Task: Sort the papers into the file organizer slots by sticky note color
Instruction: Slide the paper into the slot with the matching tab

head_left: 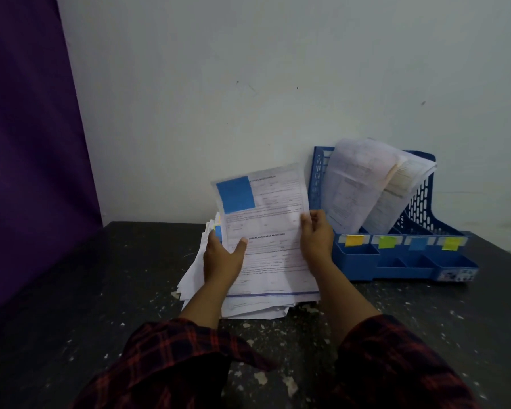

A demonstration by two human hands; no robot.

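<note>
Currently, the person holds one sheet (pixel 273 231) tilted up above the loose pile of papers (pixel 207 278) on the dark table (pixel 101 290). A blue sticky note (pixel 235 194) sits at the sheet's upper left corner. The right hand (pixel 317 234) pinches the sheet's right edge, fingers curled round it. The left hand (pixel 223 255) rests at the left side with the thumb lying on the face of the sheet; whether its fingers grip the sheet or press on the pile beneath cannot be told.

The blue file organizer (pixel 425 208) stands to the right, against the wall. Four tabs mark its front: orange (pixel 354 240), green (pixel 387 242), blue (pixel 417 243) and yellow (pixel 451 243). Curled papers (pixel 354 184) already fill the slots on the left side and lean over to the right.

Risks from here, as a judgement:

1. Wrong slot. The slot behind the blue tab is the third from the left. The leaning papers overhang the slot openings and could guide the sheet into a neighbouring slot.
2. Buckling. The sheet is limp and held mainly at one edge; pushed against the filed papers, it could fold or crease.
3. Pile disturbance. The pile is fanned and uneven; lifting the sheet could drag the next page with it or slide pages toward the table edge.
4. Note detachment. Scraping the note against a slot wall could peel it off.
</note>
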